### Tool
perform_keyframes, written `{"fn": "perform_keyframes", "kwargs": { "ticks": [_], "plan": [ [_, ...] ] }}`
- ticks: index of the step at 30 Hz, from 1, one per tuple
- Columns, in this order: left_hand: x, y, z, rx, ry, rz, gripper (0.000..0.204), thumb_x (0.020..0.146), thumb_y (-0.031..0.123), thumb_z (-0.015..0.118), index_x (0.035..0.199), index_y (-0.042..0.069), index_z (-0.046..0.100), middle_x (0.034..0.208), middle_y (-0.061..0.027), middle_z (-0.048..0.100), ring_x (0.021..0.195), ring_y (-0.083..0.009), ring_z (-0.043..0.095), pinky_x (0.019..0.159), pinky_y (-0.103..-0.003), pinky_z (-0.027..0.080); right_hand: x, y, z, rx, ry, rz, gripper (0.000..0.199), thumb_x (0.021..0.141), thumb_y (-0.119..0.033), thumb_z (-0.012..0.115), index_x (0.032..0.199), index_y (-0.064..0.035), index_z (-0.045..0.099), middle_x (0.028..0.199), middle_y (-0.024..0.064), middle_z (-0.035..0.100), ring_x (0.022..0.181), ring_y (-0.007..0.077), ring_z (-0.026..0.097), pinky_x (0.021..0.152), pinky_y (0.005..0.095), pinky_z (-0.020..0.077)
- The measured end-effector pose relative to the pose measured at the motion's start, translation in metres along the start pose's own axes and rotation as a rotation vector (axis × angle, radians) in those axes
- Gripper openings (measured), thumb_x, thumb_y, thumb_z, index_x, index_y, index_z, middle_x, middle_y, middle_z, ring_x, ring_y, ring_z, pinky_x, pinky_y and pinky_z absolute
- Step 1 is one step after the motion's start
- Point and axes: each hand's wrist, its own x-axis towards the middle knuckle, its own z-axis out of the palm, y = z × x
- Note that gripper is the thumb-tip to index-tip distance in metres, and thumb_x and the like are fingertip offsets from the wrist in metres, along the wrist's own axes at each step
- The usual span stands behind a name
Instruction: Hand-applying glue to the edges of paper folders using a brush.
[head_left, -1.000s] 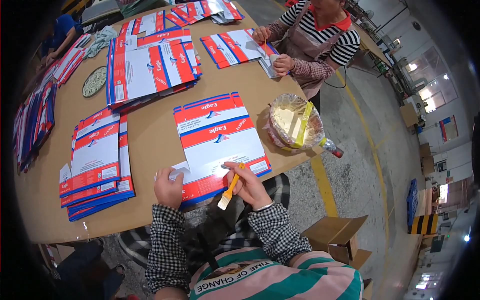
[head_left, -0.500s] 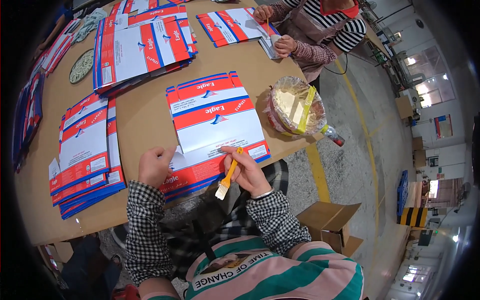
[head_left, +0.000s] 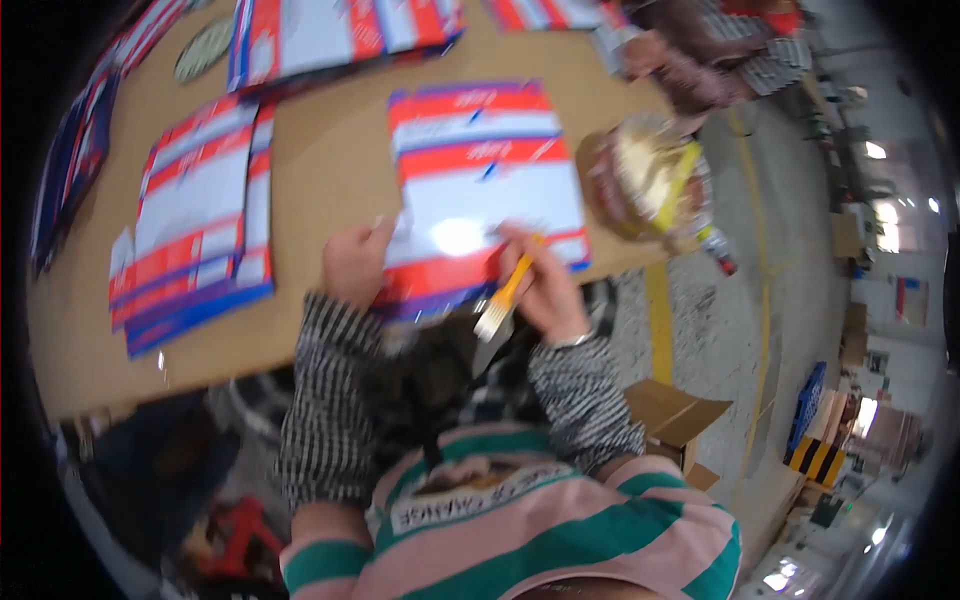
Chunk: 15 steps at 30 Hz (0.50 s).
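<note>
A flat printed carton (head_left: 484, 205) in white, red and blue lies before me at the table's front edge, with glare on its white panel. My left hand (head_left: 357, 262) is at its near left edge, fingers curled and seemingly pinching that edge, though blur softens the detail. Over the right part of the carton, my right hand (head_left: 545, 285) is closed round a small brush (head_left: 508, 295) with a yellow handle. Its pale bristles point down toward me, past the carton's near edge. Right of the carton stands a plastic-lined tub (head_left: 645, 180) of cream-coloured paste, with a yellow strip across it.
Stacks of similar flat cartons lie to the left (head_left: 190, 215) and at the back (head_left: 330, 45). A round patterned mat (head_left: 203, 50) is at the far left. A bottle (head_left: 717, 250) juts out beside the tub. Across the table is a co-worker (head_left: 715, 60). An open cardboard box (head_left: 675, 415) stands below right.
My view has shifted, so the table and its things sit higher in the picture, which is now blurred. Both hands stay by the carton, the brush still in my right.
</note>
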Motion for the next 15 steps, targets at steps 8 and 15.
{"fn": "perform_keyframes", "kwargs": {
  "ticks": [8, 15],
  "plan": [
    [-0.008, 0.0, 0.012, 0.014, 0.231, 0.195, 0.02, 0.075, 0.019, 0.06, 0.073, 0.0, 0.065, 0.082, -0.0155, 0.061, 0.072, -0.0253, 0.06, 0.065, -0.033, 0.048, 0.022, -0.027, 0.023, -0.024, 0.065, -0.138, 0.031, 0.095, -0.024, 0.042, 0.109, 0.0026, 0.05, 0.085, 0.0129, 0.06, 0.06, 0.0158, 0.059, 0.055, 0.0243, 0.049],
    [-0.023, -0.001, 0.015, -0.007, 0.237, 0.173, 0.017, 0.077, 0.015, 0.061, 0.08, -0.002, 0.064, 0.083, -0.0127, 0.06, 0.071, -0.0214, 0.061, 0.066, -0.03, 0.049, 0.043, -0.015, 0.031, -0.127, 0.154, -0.136, 0.028, 0.093, -0.023, 0.046, 0.102, 0.0029, 0.051, 0.089, 0.0164, 0.06, 0.069, 0.0169, 0.063, 0.063, 0.0259, 0.0531]
  ]
}}
